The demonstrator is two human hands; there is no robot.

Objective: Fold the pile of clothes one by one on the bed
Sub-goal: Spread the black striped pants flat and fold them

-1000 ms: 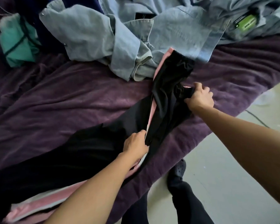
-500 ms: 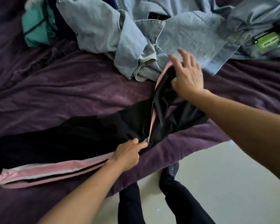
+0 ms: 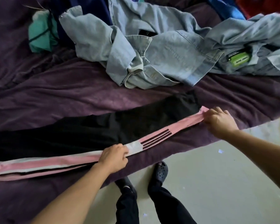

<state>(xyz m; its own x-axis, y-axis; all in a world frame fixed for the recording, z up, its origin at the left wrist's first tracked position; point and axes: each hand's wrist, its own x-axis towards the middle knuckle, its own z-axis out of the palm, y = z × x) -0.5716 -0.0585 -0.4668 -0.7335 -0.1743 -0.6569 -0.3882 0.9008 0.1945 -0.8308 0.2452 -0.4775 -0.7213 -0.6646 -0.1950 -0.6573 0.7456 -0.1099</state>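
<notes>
Trousers (image 3: 94, 135), black with a pink and white side stripe, lie stretched flat along the near edge of the bed (image 3: 55, 94), spanning the gap between the two hands and running on past the left hand (image 3: 114, 156). That hand's fingers curl down on the stripe at its white patch and grip it, while the right hand (image 3: 220, 122) pinches the pink end of the stripe in its fingers. Beyond the fingers, farther up the bed, lies a heap of denim shirts (image 3: 160, 50), and well beyond the left hand a teal garment (image 3: 40, 38).
</notes>
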